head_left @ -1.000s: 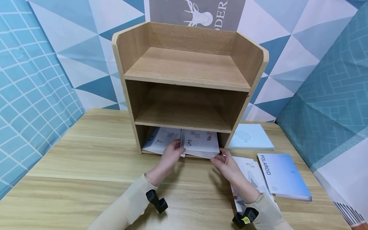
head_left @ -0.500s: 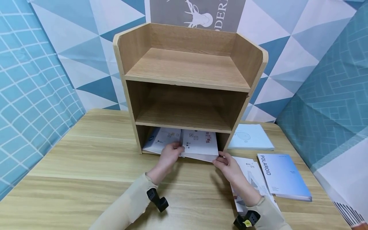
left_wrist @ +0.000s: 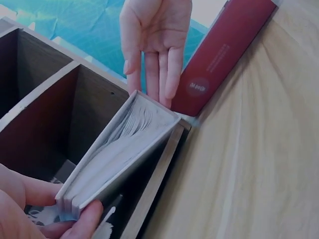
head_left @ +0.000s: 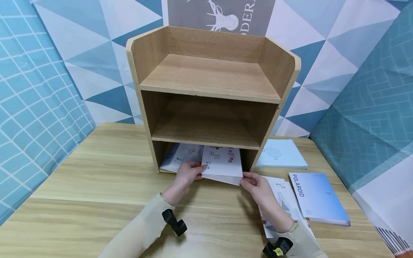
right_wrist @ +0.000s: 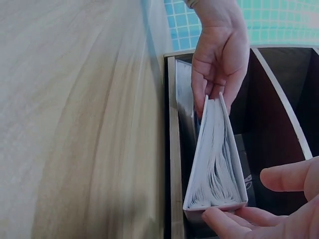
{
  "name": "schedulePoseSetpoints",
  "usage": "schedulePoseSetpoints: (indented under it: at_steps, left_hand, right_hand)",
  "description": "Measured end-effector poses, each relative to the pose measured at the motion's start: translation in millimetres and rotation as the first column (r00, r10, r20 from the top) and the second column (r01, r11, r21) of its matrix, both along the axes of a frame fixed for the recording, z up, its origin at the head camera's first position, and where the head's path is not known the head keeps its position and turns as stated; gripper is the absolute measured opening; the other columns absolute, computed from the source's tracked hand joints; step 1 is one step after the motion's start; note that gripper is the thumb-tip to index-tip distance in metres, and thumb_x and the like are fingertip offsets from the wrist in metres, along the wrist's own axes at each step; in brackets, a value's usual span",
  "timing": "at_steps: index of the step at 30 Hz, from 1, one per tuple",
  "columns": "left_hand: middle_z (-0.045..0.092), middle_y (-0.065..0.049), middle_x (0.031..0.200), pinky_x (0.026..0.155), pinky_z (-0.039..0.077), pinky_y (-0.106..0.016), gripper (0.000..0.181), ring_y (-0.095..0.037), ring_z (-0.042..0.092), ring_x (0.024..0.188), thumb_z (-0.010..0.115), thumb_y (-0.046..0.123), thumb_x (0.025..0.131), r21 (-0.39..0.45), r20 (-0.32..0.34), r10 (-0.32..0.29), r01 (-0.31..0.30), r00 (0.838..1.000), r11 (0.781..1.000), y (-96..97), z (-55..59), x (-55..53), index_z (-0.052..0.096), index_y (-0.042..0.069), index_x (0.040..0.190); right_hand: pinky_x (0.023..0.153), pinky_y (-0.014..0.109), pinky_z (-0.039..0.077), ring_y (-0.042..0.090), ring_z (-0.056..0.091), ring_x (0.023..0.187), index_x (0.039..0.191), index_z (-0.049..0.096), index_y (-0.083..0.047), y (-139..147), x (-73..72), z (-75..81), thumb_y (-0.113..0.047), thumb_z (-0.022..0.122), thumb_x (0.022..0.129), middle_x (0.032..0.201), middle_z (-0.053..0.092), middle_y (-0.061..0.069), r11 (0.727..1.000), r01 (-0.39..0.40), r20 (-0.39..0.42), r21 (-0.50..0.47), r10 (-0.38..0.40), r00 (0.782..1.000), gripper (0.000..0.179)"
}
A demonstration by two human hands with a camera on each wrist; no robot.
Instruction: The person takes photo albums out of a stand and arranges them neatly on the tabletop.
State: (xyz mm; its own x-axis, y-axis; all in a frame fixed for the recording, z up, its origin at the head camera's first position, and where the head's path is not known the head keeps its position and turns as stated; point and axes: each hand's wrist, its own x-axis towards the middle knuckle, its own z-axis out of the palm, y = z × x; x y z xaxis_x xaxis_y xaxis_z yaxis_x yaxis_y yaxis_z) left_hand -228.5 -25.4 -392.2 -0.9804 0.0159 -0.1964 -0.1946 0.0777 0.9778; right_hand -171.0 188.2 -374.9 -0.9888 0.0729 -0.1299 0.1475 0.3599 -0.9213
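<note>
A thick white-covered book [head_left: 222,163] lies in the bottom compartment of the wooden shelf unit [head_left: 206,90], its front part sticking out past the edge. My left hand [head_left: 184,176] pinches its left front corner between thumb and fingers, which the left wrist view shows close up. At the right front corner, my right hand [head_left: 258,188] touches the book's end; its fingers [left_wrist: 163,74] look straight in the left wrist view, and its thumb's contact is unclear. To the left, another pale book [head_left: 183,154] lies in the same compartment, partly behind my left hand.
On the table right of the shelf lie a blue POLAROID book [head_left: 317,197], a white book [head_left: 280,193] partly under my right arm, and a light blue book [head_left: 280,154] further back. A red book side [left_wrist: 219,59] shows behind my right hand.
The white book has come slightly toward me and to the left, its front end further out. My left hand has shifted a little left, with fingers now beneath the corner.
</note>
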Motion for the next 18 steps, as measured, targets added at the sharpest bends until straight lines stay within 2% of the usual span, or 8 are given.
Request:
schedulePoseSetpoints:
  at_steps: [7, 14, 18]
  left_hand:
    - [0.058, -0.028, 0.108, 0.068, 0.054, -0.026, 0.038, -0.014, 0.060, 0.075, 0.060, 0.000, 0.083, 0.142, -0.003, -0.005, 0.005, 1.000, 0.990, -3.0, -6.1, 0.4, 0.050, -0.016, 0.116]
    - [0.060, -0.024, 0.106, 0.070, 0.054, -0.027, 0.037, -0.014, 0.061, 0.078, 0.059, -0.001, 0.083, 0.226, 0.013, -0.045, 0.041, 0.999, 0.973, -8.5, -10.1, 6.7, 0.051, -0.015, 0.116]
    - [0.061, -0.023, 0.104, 0.070, 0.054, -0.026, 0.036, -0.014, 0.062, 0.077, 0.058, -0.003, 0.083, 0.271, 0.012, -0.070, 0.065, 0.997, 0.960, -12.1, -10.3, 10.1, 0.051, -0.016, 0.116]
  right_hand:
    - [0.087, 0.032, 0.043, 0.023, 0.054, 0.103, 0.120, 0.054, 0.001, 3, -3.9, -0.6, -0.012, 0.054, 0.089, 0.115, 0.058, 0.018, 1.000, 0.021, -0.001, -0.011, -0.021, 1.000, 0.034]
    - [0.092, 0.032, 0.042, 0.025, 0.049, 0.112, 0.127, 0.047, 0.002, 4, -9.2, 1.7, -0.014, 0.052, 0.090, 0.128, 0.048, 0.021, 0.999, -0.009, -0.008, -0.034, 0.008, 1.000, 0.041]
    - [0.095, 0.033, 0.043, 0.027, 0.047, 0.116, 0.132, 0.041, 0.003, 4, -9.7, 1.5, -0.015, 0.053, 0.090, 0.133, 0.043, 0.022, 0.994, -0.017, 0.014, -0.104, 0.019, 1.000, 0.047]
